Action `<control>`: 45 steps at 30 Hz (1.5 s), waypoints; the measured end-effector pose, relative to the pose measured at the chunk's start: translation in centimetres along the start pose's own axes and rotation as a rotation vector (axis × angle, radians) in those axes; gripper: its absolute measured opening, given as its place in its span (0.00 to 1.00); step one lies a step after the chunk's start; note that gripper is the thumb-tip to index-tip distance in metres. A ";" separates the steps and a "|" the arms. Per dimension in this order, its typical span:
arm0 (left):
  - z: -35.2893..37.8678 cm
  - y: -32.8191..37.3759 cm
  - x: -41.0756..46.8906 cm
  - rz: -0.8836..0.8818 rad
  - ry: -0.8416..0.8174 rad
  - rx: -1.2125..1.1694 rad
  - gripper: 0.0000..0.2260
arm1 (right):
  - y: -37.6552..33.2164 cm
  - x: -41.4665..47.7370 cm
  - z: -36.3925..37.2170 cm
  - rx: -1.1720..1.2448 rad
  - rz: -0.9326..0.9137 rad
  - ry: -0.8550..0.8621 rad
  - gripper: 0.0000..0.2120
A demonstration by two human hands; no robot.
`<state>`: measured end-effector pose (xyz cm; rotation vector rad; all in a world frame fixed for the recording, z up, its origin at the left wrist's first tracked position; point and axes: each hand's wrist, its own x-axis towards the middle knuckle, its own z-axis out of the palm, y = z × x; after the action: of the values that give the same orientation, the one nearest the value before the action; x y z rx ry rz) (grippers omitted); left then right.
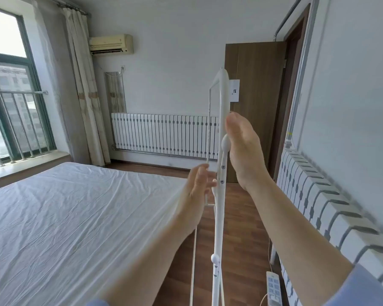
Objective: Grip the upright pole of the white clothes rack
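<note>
A white metal rack frame [221,111] stands upright between the bed and the right wall, seen edge-on, with round knobs and screws along its tube. My right hand [241,149] is raised against the right side of the tube near a knob, its fingers hidden behind the tube. My left hand [198,183] is just left of the frame at a thin rod, fingers loosely extended and touching or nearly touching it.
A bed with a white sheet [75,217] fills the left. White radiators line the far wall [164,133] and the right wall [318,208]. A power strip [273,288] lies on the wood floor. A brown door [254,102] stands behind the frame, and a window with curtains is at left.
</note>
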<state>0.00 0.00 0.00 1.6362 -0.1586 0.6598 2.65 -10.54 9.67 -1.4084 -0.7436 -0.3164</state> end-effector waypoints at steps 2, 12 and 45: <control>0.5 -0.7 -0.5 -0.048 -0.046 -0.005 0.22 | 0.0 0.4 0.2 -0.042 -0.008 0.009 0.23; 1.5 -2.3 -0.4 -0.056 -0.141 -0.028 0.24 | 0.7 1.2 1.0 -0.015 -0.036 -0.021 0.10; 2.9 -5.6 7.0 -0.065 -0.176 0.235 0.21 | 6.1 7.8 1.7 -0.041 -0.027 -0.015 0.26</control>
<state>9.33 0.21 -1.41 1.9182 -0.1585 0.4983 11.69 -6.16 9.89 -1.4421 -0.7721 -0.3443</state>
